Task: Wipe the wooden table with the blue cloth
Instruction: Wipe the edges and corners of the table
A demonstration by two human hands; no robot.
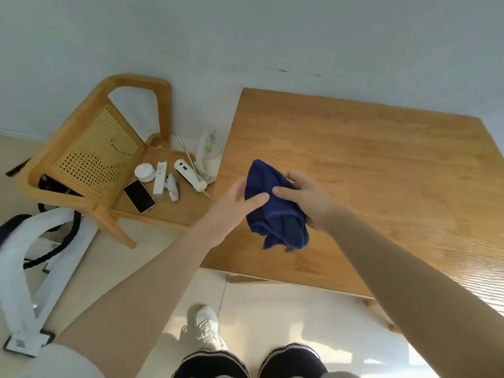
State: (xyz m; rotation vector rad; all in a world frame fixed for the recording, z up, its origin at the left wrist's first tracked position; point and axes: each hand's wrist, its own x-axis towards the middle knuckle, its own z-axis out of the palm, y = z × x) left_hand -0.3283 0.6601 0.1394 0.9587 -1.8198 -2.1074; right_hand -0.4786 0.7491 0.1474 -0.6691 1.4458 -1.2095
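Both hands grip the bunched blue cloth — left hand fingers curled on its left side, right hand pinching its right — held above the wooden table near its left edge; bare tabletop spreads rightward.

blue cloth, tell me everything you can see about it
The blue cloth is dark blue and soft, terry-like, with a stitched hem showing. It is bunched up, not spread out, with loose folds hanging down. Both hands hold it in the air over the near left part of the table: the left hand grips its left side, the right hand its right.
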